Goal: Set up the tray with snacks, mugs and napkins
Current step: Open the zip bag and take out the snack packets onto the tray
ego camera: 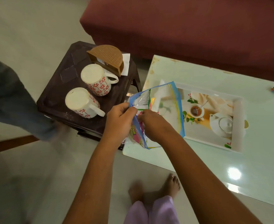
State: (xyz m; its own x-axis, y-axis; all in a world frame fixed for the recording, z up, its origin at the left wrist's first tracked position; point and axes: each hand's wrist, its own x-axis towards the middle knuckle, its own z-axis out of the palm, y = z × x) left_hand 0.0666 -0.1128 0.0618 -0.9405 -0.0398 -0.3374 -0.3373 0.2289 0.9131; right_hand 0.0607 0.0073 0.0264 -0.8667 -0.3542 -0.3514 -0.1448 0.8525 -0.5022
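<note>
Tray (237,125), white with a printed teapot, lies right of centre on a pale glass table (214,167). Over its left end, a clear blue-edged zip bag (165,101) of snack packets is gripped by both hands: left hand (119,122) pinching the near edge, right hand (154,125) with fingers closed inside the mouth. At upper left, two inverted floral mugs (84,102) and a brown napkin holder (108,59) stand on a dark stool (65,78).

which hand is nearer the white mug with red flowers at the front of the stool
Left. The left hand holds the clear zip bag just right of that white mug with red flowers; the right hand is farther right.
</note>
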